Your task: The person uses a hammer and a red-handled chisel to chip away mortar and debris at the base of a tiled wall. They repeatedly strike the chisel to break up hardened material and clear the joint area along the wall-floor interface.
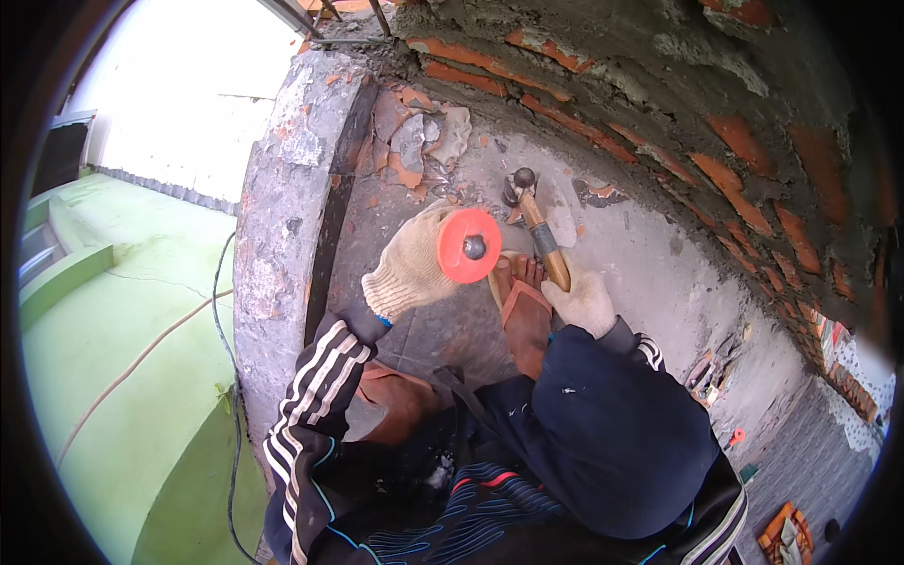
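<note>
My left hand (411,264), in a cream knitted glove, is closed around a chisel with a round orange hand guard (459,259). The chisel's metal striking end shows in the middle of the guard; its shaft and tip are hidden below. In a matching glove, my right hand (581,303) grips the lower end of a hammer's wooden handle (544,243). The hammer's metal head (519,184) is up and to the right of the chisel, apart from it. My sandalled foot (524,315) is between the two hands.
Broken brick and plaster pieces (419,141) lie on the grey concrete floor ahead. A rough brick wall (725,169) rises on the right. A low concrete ledge (282,207) runs along the left, with a dark cable (231,377) beyond it. An orange bag-like item (786,537) lies at lower right.
</note>
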`<state>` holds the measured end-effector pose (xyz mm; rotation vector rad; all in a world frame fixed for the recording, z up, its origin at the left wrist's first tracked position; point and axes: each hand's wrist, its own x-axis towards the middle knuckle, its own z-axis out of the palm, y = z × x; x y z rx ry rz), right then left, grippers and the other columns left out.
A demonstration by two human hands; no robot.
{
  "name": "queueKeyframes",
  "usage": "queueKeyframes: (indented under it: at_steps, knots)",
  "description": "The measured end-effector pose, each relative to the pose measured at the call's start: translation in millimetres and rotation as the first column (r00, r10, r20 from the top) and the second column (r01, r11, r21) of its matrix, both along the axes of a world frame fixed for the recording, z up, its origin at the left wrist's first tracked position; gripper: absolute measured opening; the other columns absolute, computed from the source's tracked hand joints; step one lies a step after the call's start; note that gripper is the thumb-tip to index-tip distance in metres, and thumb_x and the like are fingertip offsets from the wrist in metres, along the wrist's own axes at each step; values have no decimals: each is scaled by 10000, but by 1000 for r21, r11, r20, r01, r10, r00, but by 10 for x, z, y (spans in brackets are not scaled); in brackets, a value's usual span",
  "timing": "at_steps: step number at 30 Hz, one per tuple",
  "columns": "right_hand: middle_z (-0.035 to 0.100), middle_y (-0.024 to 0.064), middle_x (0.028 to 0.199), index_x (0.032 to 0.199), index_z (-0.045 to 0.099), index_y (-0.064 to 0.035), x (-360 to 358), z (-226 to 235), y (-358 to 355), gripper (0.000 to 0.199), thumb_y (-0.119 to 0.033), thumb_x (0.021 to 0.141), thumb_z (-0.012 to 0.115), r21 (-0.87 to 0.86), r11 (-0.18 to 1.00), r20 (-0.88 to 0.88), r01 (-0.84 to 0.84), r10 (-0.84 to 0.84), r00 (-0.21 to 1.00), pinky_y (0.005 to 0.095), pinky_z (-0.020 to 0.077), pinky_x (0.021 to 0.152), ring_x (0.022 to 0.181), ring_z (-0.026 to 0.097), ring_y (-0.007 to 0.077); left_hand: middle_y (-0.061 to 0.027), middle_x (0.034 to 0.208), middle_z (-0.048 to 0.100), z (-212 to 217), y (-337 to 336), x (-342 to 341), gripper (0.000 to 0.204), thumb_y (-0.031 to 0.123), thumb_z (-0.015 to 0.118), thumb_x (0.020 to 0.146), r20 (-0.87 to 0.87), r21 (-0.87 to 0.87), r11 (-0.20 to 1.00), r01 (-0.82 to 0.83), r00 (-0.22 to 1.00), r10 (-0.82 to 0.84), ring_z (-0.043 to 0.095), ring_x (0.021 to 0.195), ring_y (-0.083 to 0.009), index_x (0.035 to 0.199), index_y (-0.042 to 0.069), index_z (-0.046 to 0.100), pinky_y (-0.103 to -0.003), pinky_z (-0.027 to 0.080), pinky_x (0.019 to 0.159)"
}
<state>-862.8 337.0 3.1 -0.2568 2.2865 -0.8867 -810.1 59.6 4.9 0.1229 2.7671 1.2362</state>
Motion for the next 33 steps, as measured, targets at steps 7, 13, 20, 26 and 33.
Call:
queueKeyframes:
  at_steps: [7, 13, 20, 26, 33]
  knots:
    - [623, 206, 894, 1232, 538, -45, -119, -49, 19, 458, -200, 815, 645, 71, 915, -197, -397, 403, 894, 454, 511, 650, 792, 641, 392, -162, 908, 647, 901, -518, 649, 449, 320, 768, 652, 637, -81, 893, 443, 712, -295, 643, 871, -350, 987, 44, 652, -416, 541, 771]
    - [592, 112, 942, 1293, 529, -92, 48, -86, -161, 461, -238, 859, 590, 326, 822, -320, -466, 560, 764, 439, 514, 630, 777, 652, 294, -172, 993, 638, 1078, -834, 1262, 419, 272, 752, 684, 638, -200, 939, 280, 764, -92, 628, 901, -374, 1028, 54, 651, -439, 530, 771]
    - [632, 99, 966, 1130, 607, -106, -137, -339, -362, 424, -282, 765, 731, -67, 838, -317, -542, 497, 807, 408, 530, 686, 802, 644, 303, -178, 1085, 628, 967, -723, 1504, 402, 250, 700, 767, 584, -198, 966, -170, 771, 255, 613, 998, -386, 1119, 67, 633, -437, 513, 830]
    - [626, 256, 1154, 1338, 476, 29, -938, -402, -1752, 790, -515, 810, 700, -158, 987, -188, -17, -13, 982, 392, 498, 918, 1066, 638, 334, -185, 1167, 608, 548, -595, 1653, 423, 277, 669, 784, 615, -57, 983, -176, 769, 174, 623, 998, -401, 1141, 55, 621, -459, 515, 838]
    - [657, 266, 1108, 1264, 536, 79, -1134, -761, -2491, 753, -453, 769, 735, 46, 990, -228, 130, -116, 967, 371, 501, 873, 1029, 655, 318, -176, 1146, 615, 451, -453, 1743, 445, 240, 667, 768, 556, -13, 949, -316, 787, 270, 602, 1072, -365, 1176, 72, 615, -419, 512, 882]
